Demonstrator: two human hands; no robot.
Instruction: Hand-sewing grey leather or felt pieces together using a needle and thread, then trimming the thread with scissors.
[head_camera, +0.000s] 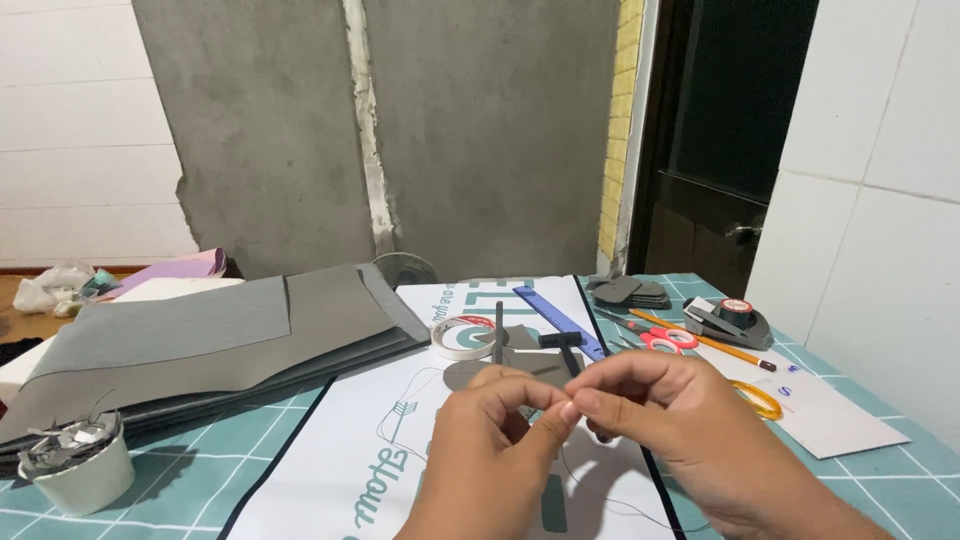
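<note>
My left hand (490, 440) and my right hand (660, 410) meet at the fingertips over a white printed sheet (350, 440). Both pinch a thin dark thread (600, 495) that loops down onto the sheet below them. Whether a needle sits between the fingers I cannot tell. Just beyond the hands lie grey cut foam shapes (470, 372), a small black hammer (562, 342) and a thin upright dark tool (498, 335).
A roll of white tape (460, 336) and a blue ruler (555, 318) lie behind. Red scissors (665, 338), a pencil (720, 348), a stapler (725, 320), a yellow ring (758, 398) at right. Large grey sheets (200, 335) and a white cup of scraps (75, 462) at left.
</note>
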